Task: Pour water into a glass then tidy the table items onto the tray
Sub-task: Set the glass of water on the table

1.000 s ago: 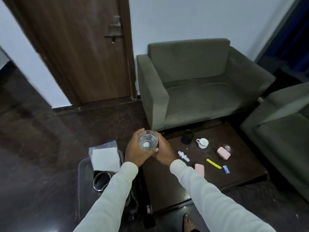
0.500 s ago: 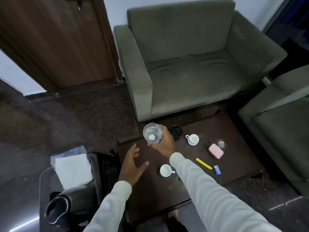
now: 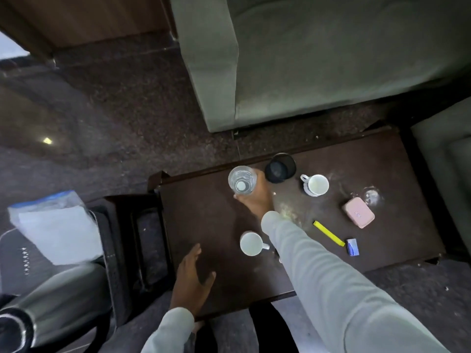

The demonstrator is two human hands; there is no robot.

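Observation:
My right hand (image 3: 256,198) grips a clear glass of water (image 3: 242,179) at the far left part of the dark wooden table (image 3: 211,217). My left hand (image 3: 192,278) hovers open over the table's near edge, fingers spread, holding nothing. On the table lie a white cup (image 3: 251,243), a white cup on a saucer (image 3: 316,185), a black round container (image 3: 280,168), a pink case (image 3: 358,212), a yellow marker (image 3: 328,233), a small blue box (image 3: 352,247) and a small clear glass item (image 3: 372,196). I cannot pick out a tray.
A steel kettle (image 3: 51,291) stands at the lower left, with a plastic bag of white paper (image 3: 56,228) behind it on a low side stand (image 3: 142,240). A green sofa (image 3: 318,59) faces the table; another green seat (image 3: 446,159) is at the right.
My left hand let go of the glass and dropped toward the table's near edge. My right hand carried the glass out over the table's far left part. The view tilted down.

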